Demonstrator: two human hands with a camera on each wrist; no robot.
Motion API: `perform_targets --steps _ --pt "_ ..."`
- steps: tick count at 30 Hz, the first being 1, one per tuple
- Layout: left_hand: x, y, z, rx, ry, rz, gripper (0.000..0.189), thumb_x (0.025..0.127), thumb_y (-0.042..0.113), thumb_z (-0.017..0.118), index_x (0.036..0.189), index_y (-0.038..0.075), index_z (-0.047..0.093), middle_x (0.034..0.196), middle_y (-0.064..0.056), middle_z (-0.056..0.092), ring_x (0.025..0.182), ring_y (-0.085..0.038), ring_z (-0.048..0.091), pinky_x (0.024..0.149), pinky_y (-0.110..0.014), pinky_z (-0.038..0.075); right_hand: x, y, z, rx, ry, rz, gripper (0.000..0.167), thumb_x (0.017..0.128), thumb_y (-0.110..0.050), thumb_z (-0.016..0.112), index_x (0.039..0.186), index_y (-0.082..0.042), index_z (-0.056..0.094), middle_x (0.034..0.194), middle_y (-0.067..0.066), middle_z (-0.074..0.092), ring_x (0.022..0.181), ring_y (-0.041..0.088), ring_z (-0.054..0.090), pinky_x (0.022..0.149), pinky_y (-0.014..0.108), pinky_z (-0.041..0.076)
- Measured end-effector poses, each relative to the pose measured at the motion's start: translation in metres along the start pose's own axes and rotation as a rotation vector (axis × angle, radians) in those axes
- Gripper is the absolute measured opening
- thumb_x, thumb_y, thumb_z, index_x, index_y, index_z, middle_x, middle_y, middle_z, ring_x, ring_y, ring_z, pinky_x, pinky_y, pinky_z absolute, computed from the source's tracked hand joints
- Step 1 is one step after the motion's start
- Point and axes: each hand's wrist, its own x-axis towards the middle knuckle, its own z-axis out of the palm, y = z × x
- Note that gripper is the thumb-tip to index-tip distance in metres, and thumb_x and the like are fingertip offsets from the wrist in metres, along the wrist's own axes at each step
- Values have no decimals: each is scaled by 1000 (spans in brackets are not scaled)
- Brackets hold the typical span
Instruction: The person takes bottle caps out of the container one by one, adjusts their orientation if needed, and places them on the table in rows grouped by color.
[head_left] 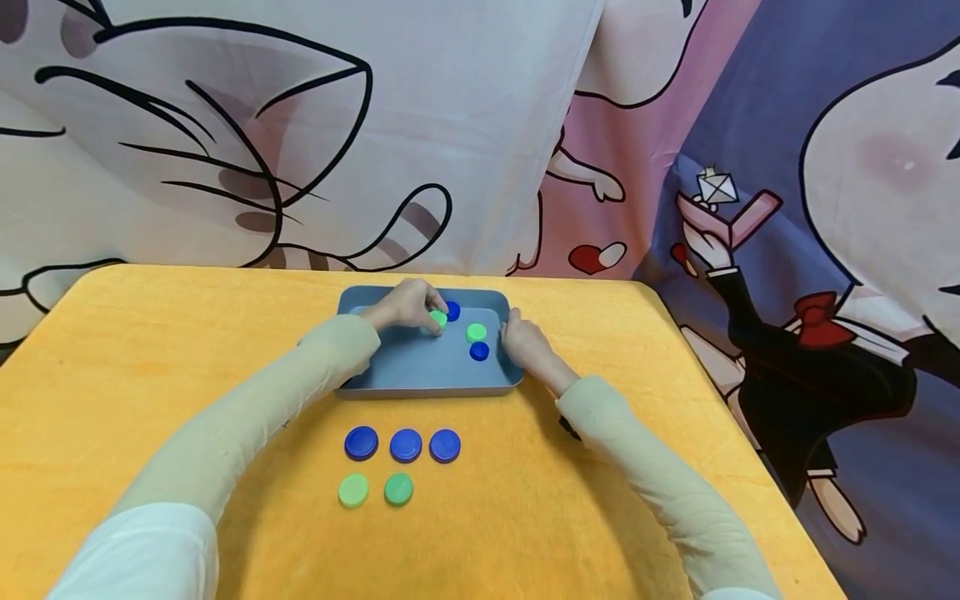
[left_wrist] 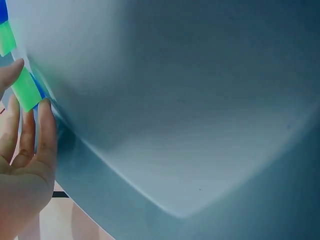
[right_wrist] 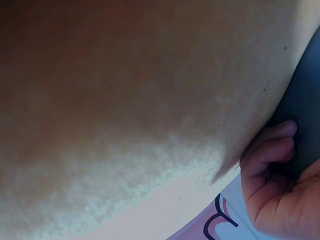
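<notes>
In the head view, a grey-blue tray (head_left: 420, 367) lies near the table's far edge. My left hand (head_left: 408, 304) reaches over it from the left. Thumb and fingertips pinch a light green bottle cap (head_left: 438, 320), close beside a blue cap (head_left: 452, 311) by the far wall. In the left wrist view the pinched green cap (left_wrist: 27, 90) stands on edge. Another green cap (head_left: 476, 333) and a blue cap (head_left: 479, 351) lie in the tray's right part. With curled fingers, my right hand (head_left: 528, 342) grips the tray's right rim; its fingers also show in the right wrist view.
In front of the tray, three blue caps (head_left: 406, 446) form a row on the yellow table (head_left: 225, 433). Nearer still lie a light green cap (head_left: 353, 490) and a darker green cap (head_left: 398, 489). A printed cartoon cloth (head_left: 450, 125) hangs behind the table and along its right.
</notes>
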Motion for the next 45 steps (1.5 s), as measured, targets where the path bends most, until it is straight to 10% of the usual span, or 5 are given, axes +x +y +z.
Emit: perform_targets --steps 17,45 --pt "-3 6 -8 -57 49 75 33 74 14 80 104 2 73 110 -15 71 100 -27 65 91 -42 51 -1 0 1 -23 18 -24 33 104 -22 35 124 5 41 89 23 64 77 33 65 62 38 52" --pt "-49 36 -18 -146 147 158 33 69 22 86 96 7 74 90 -5 72 74 -16 61 69 -27 51 0 0 0 1 -14 2 39 104 -23 33 131 5 37 87 20 61 75 29 63 62 35 52"
